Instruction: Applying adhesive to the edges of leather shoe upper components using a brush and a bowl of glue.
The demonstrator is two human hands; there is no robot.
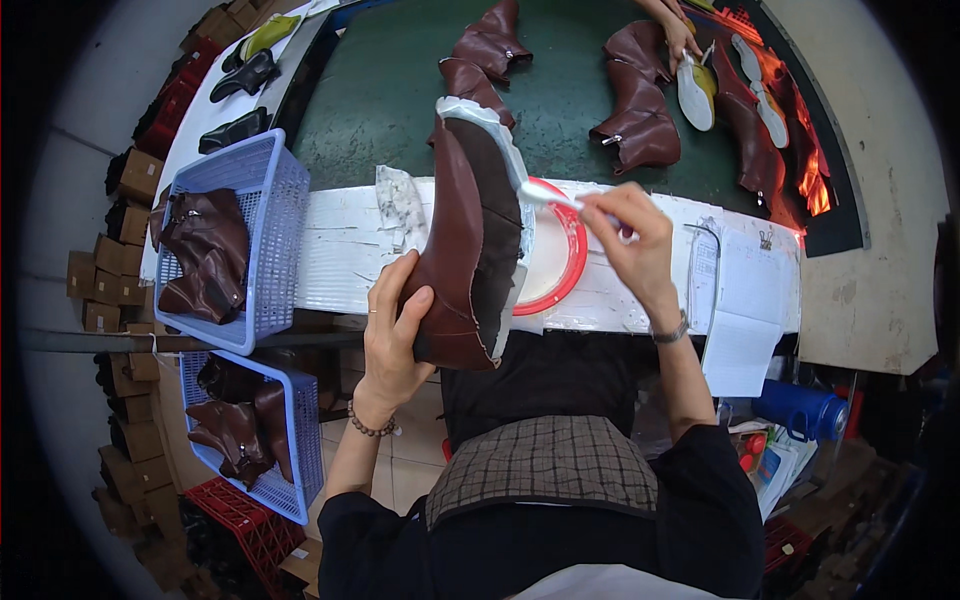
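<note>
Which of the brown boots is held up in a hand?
The boot in the left hand, with white along its edge; the other brown boots lie on the green surface or in blue baskets.

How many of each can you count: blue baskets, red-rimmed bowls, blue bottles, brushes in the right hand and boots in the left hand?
Blue baskets: 2
Red-rimmed bowl: 1
Blue bottle: 1
White brush in the right hand: 1
Brown boot in the left hand: 1
Total: 6

Shoe workshop; soleless brown boots (446,268), green worktop (370,100), blue baskets (277,240)
</note>
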